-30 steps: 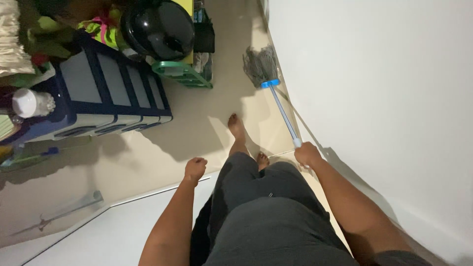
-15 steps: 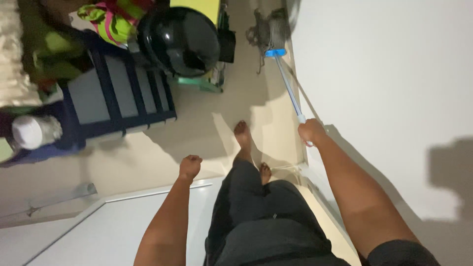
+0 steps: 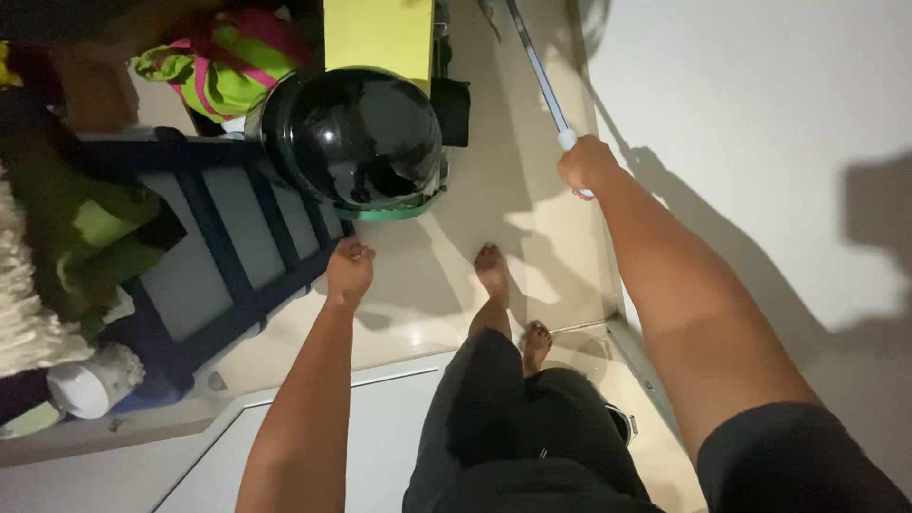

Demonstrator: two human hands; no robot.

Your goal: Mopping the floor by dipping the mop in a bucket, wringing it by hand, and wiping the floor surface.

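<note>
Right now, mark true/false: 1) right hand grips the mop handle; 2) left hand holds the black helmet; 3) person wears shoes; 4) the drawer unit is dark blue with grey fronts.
1) True: the right hand is closed around the thin blue-and-white mop handle.
2) False: the left hand is a loose fist holding nothing, below the glossy black round helmet.
3) False: both feet are bare on the beige tiled floor.
4) True: the dark blue plastic drawer unit has grey fronts.

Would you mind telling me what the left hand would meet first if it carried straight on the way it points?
Probably the shiny black round helmet on the green rack, just beyond the loosely closed left hand; depth is uncertain.
</note>
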